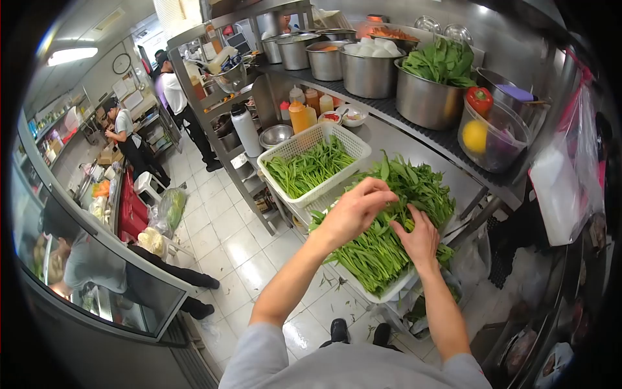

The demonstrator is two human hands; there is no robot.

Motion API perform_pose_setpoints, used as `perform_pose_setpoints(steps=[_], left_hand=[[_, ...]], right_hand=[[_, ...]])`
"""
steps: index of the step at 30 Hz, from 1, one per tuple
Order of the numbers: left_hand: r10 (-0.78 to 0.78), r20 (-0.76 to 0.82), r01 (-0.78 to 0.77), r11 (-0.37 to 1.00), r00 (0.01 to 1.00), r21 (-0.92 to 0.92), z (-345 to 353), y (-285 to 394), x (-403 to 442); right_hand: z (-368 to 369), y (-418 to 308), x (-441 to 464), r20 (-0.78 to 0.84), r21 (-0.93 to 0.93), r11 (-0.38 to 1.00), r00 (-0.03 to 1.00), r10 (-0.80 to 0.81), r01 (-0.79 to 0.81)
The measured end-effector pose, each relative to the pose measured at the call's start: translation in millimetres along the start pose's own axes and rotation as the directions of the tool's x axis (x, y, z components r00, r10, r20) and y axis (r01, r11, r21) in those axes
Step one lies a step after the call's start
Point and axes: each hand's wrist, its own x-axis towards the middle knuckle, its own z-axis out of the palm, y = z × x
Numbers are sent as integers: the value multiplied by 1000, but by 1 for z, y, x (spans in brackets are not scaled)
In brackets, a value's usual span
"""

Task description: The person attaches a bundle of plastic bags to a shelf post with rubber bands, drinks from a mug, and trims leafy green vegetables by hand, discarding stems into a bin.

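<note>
A large heap of long-stemmed leafy greens (376, 262), which look like water spinach, fills a white basket (382, 295) in front of me. Over the middle of the heap is my left hand (359, 211), its fingers curled together; whether a stem is pinched in them is hidden. My right hand (418, 238) rests against the right side of the greens, thumb and fingers apart. Just beyond, to the left, a second white perforated basket (363, 150) holds more greens (311, 166) of the same kind, their stems lying mostly one way.
Steel pots (369, 74) line the shelf above, near a clear tub (492, 136) with a red pepper and a lemon. Sauce bottles (299, 117) stand below. A plastic bag (570, 155) hangs at right. Co-workers (126, 129) stand at far left; leaf scraps litter the tiled floor (249, 249).
</note>
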Motion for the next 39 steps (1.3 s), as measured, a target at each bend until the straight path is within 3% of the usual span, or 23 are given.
perform_pose_setpoints(steps=[4, 9, 11, 15, 20, 23, 24, 28, 31, 34, 35, 39], left_hand=[[40, 30, -39, 999, 999, -38, 5, -1, -3], [55, 10, -54, 996, 998, -73, -13, 13, -2], [80, -42, -82, 995, 996, -48, -33, 15, 3], [69, -194, -97, 986, 978, -136, -88, 30, 2], [88, -477, -238, 934, 874, -265, -144, 43, -26], [93, -534, -286, 913, 841, -292, -156, 40, -48], [81, -522, -232, 945, 849, -231, -157, 37, -56], [7, -551, -262, 885, 835, -384, -146, 25, -71], [-75, -476, -197, 845, 876, -497, -108, -1, -70], [-222, -440, -156, 722, 870, -674, -51, -20, -67], [-268, -429, -150, 675, 863, -723, -33, -23, -67], [-369, -425, -149, 585, 827, -797, 18, 0, -67]], right_hand=[[7, -4, 7, 8, 3, 999, 999, -36, 36], [18, 10, 7, 140, -65, 996, 987, 73, -65], [22, 16, 10, 197, -125, 983, 968, 156, -133], [22, 14, 22, 174, -116, 986, 975, 141, -122], [17, 11, 21, 182, -114, 974, 959, 216, -197], [12, 12, 23, 220, -27, 972, 947, 233, -233], [12, 16, 23, 191, 27, 981, 964, 186, -195], [-2, 16, 24, 230, 125, 960, 948, 219, -252], [-22, 0, 10, -118, 164, 985, 990, 73, -53], [-34, -35, -9, -258, 274, 875, 907, -333, 399], [-35, -50, -15, -162, 290, 843, 891, -424, 454], [-12, -80, -23, -81, 373, 834, 910, -407, 406]])
